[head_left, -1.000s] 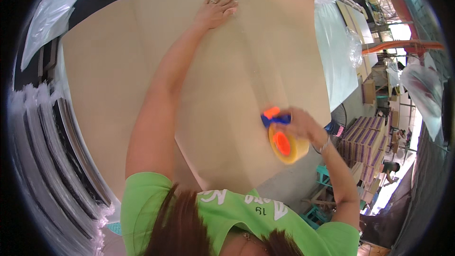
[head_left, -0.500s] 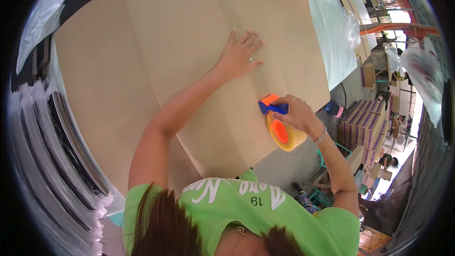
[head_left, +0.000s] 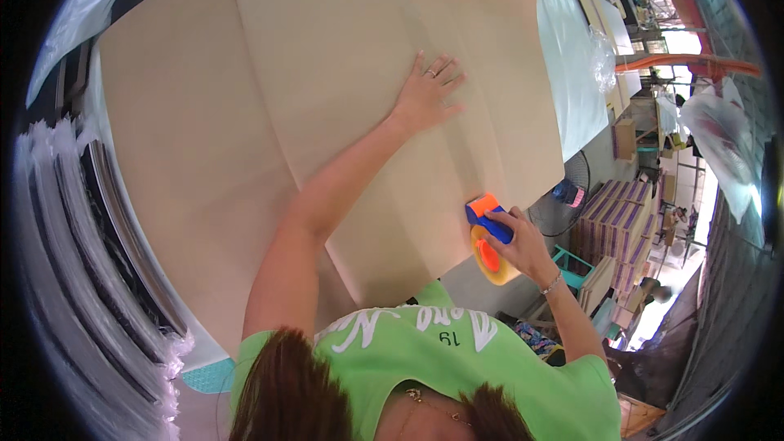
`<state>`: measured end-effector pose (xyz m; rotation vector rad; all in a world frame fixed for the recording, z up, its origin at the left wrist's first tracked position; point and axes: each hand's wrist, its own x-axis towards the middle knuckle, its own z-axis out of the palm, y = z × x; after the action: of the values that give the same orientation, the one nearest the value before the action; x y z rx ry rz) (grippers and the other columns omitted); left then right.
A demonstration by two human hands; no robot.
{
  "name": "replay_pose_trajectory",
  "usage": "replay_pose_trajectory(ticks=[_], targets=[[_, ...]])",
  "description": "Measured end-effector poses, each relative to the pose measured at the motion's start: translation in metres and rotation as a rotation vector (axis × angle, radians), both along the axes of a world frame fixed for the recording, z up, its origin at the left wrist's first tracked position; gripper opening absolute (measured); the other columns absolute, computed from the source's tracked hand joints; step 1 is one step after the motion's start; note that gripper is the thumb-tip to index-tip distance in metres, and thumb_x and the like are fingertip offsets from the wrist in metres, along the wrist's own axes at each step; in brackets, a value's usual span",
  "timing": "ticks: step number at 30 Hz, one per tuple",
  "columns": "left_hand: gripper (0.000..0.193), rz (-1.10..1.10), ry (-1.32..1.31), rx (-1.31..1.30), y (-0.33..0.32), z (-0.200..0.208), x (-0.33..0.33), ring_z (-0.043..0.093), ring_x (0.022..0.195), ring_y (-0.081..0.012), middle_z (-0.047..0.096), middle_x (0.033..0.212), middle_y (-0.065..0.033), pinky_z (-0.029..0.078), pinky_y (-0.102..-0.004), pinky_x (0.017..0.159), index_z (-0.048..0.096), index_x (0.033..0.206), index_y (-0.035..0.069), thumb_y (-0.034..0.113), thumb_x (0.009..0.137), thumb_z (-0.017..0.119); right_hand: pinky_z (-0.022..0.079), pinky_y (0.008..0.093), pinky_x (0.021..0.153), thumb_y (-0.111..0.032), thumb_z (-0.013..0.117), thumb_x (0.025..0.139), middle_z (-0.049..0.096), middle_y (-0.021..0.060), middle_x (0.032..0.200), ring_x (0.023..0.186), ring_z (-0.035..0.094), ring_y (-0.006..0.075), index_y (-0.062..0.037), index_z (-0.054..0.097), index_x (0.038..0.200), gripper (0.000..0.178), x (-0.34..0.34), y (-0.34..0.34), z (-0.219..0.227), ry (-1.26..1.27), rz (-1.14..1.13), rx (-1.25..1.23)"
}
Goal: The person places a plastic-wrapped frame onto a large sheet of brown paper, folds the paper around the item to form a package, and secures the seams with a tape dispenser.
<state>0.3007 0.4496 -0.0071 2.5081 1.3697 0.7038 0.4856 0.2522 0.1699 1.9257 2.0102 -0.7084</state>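
Observation:
A large sheet of brown cardboard (head_left: pixel 204 106) with fold lines lies across the work surface. My left hand (head_left: pixel 427 98) rests flat on it, fingers spread, beside a strip of clear tape (head_left: pixel 465 155) that runs down the board. My right hand (head_left: pixel 523 243) grips a blue and orange tape dispenser (head_left: pixel 488 214) loaded with a yellowish roll of tape. The dispenser's head is at the near right edge of the cardboard, and the roll hangs past that edge. My palm hides part of the handle.
Long plastic-wrapped bundles (head_left: pixel 90 278) stand along the left. Pale sheeting (head_left: pixel 572 65) lies beyond the cardboard's right side. Off to the right are a floor fan (head_left: pixel 572 196), stacked panels (head_left: pixel 612 224) and a turquoise stool (head_left: pixel 574 265). A person (head_left: pixel 653 290) is farther back.
My right hand has drawn the tape dispenser toward me, down to the cardboard's near edge, lengthening the tape strip. My left hand stays flat on the board.

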Motion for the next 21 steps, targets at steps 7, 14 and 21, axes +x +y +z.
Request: replay_pose_trajectory(ticks=[7,14,21], targets=[[0.063,0.019,0.003,0.000,-0.002,-0.002,0.000,0.022,0.139,-0.0211,0.029,0.149,-0.0034,0.009,-0.0546,0.113,0.037,0.141,0.021,0.059,0.090,0.038,0.048,0.0351,0.078,-0.020,0.073,0.074,0.054,0.0136,0.099,0.088,0.058,0.0286,-0.0116,0.059,0.120,0.048,0.009,-0.023,-0.011,0.160,-0.049,0.089],[0.064,0.024,0.003,-0.008,-0.002,0.001,0.001,0.023,0.139,-0.0203,0.029,0.149,-0.0027,0.010,-0.0543,0.113,0.037,0.141,0.022,0.059,0.089,0.038,0.048,0.0347,0.078,-0.019,0.072,0.074,0.054,0.0128,0.098,0.086,0.058,0.0281,-0.0106,0.059,0.118,0.047,0.004,-0.009,-0.005,0.110,-0.059,-0.030],[0.065,0.032,0.052,-0.041,-0.001,0.005,-0.006,0.021,0.139,-0.0190,0.029,0.150,-0.0007,0.008,-0.0543,0.113,0.035,0.142,0.023,0.059,0.089,0.038,0.051,0.0325,0.070,-0.022,0.075,0.072,0.060,0.0103,0.099,0.083,0.062,0.0231,-0.0090,0.062,0.115,0.047,0.006,0.024,-0.012,0.056,-0.071,-0.174]])
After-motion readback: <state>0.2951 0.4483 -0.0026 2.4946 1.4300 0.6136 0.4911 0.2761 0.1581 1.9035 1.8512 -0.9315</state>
